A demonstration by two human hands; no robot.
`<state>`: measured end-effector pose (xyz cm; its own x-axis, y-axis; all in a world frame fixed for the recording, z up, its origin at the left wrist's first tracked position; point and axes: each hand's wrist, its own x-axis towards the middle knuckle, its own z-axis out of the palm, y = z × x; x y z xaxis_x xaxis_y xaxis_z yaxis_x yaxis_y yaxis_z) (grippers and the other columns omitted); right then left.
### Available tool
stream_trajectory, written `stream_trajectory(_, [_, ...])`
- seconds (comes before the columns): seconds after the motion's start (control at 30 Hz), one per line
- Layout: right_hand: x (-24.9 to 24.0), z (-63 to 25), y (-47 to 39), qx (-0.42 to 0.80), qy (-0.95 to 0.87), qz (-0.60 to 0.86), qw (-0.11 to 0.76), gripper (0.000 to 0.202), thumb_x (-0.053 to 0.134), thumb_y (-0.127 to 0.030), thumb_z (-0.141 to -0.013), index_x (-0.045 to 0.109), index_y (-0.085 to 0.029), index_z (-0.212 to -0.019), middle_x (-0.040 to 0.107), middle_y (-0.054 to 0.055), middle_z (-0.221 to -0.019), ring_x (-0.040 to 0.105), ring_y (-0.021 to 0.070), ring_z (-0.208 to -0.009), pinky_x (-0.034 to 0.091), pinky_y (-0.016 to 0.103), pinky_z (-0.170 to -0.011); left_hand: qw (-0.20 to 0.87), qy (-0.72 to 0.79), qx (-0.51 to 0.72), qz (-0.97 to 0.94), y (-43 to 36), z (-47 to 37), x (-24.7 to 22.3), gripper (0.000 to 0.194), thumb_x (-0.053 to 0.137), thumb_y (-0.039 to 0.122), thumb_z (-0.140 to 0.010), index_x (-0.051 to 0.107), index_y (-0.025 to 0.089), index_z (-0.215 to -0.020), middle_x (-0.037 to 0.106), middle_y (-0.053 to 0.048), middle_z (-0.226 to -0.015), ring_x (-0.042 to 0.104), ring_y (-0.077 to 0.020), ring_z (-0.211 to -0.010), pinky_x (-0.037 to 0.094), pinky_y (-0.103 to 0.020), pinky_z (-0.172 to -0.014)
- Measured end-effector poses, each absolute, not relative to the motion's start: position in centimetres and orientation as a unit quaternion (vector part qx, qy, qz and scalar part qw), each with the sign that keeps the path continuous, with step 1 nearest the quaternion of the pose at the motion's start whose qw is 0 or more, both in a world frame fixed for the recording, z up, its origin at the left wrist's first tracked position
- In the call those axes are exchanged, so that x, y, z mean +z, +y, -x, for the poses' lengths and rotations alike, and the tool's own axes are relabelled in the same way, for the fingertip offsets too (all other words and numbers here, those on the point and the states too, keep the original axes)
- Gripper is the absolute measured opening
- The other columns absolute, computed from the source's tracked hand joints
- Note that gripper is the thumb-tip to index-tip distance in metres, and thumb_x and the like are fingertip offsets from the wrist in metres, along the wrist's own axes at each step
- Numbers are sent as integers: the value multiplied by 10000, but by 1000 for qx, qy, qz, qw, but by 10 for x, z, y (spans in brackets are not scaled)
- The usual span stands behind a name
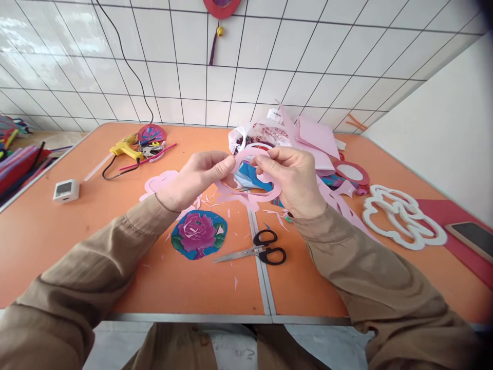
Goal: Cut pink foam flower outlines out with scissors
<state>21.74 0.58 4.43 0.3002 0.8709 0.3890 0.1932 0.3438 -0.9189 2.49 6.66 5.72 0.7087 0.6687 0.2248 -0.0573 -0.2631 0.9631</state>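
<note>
Both hands hold up a pink cut-out ring with a scalloped edge (274,193) above the middle of the table. My left hand (208,172) pinches its upper left side between thumb and fingers. On the upper right side, my right hand (295,174) grips the same ring, its fingertips partly hidden. Below the hands lies a round blue piece with a purple flower (198,232). Beside it rest black-handled scissors (262,252), blades slightly apart and pointing left. More pink cut pieces (159,182) lie behind my left wrist, and small pink scraps are scattered around.
A yellow glue gun (127,147) with its cord lies at the back left, near a small white box (66,190). A plastic bag (269,132) and folded pink sheets (318,136) sit at the back. White cloud-shaped frames (402,218) and a phone (473,237) lie right.
</note>
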Motion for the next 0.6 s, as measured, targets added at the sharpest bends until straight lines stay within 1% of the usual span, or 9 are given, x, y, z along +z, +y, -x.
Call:
stream_trajectory(0.07, [44, -217, 5, 266, -525, 503, 632, 245, 748, -266, -819, 651, -207, -602, 642, -13, -606, 578, 114, -578, 461, 269, -553, 553, 224, 319, -737, 65, -25, 57, 488, 714, 604, -821, 707, 122, -898, 731, -68, -783, 689, -175, -750, 537, -279, -704])
stream_trajectory(0.13, [44, -215, 5, 264, -526, 499, 635, 259, 752, -266, -817, 642, -210, -588, 647, -11, -607, 587, 118, -583, 470, 269, -549, 532, 249, 315, -746, 61, -26, 57, 386, 751, 502, -816, 692, 124, -867, 714, -50, -755, 671, -162, -719, 527, -272, -677])
stream_trajectory(0.23, [44, -214, 4, 264, -528, 501, 633, 265, 749, -256, -811, 633, -213, -576, 642, -13, -595, 587, 116, -570, 473, 263, -528, 512, 274, 314, -751, 57, -28, 59, 232, 684, 366, -870, 670, 138, -835, 706, -34, -735, 664, -149, -709, 526, -265, -680])
stream_trajectory(0.3, [44, -213, 4, 261, -527, 504, 632, 264, 750, -259, -807, 630, -215, -576, 639, -15, -587, 590, 116, -562, 475, 258, -512, 518, 276, 314, -746, 55, -29, 60, 193, 658, 330, -882, 663, 144, -831, 711, -32, -737, 670, -146, -719, 530, -263, -694])
stream_trajectory(0.4, [44, -213, 4, 268, -523, 506, 632, 271, 756, -279, -803, 621, -220, -576, 633, -17, -585, 596, 118, -550, 477, 258, -490, 548, 263, 312, -731, 55, -29, 59, 246, 658, 387, -890, 665, 146, -846, 712, -31, -728, 673, -144, -706, 529, -261, -684])
stream_trajectory(0.5, [44, -212, 4, 273, -521, 504, 632, 275, 755, -270, -800, 614, -221, -568, 619, -21, -580, 580, 111, -538, 469, 260, -490, 567, 246, 325, -716, 58, -28, 57, 350, 654, 481, -893, 648, 151, -777, 692, -27, -686, 654, -134, -661, 513, -253, -650])
stream_trajectory(0.6, [45, -212, 4, 272, -524, 500, 633, 253, 745, -245, -797, 631, -219, -574, 621, -21, -578, 571, 109, -546, 462, 263, -505, 575, 245, 337, -705, 60, -28, 56, 366, 670, 468, -885, 619, 155, -701, 665, -17, -633, 628, -118, -609, 494, -242, -620])
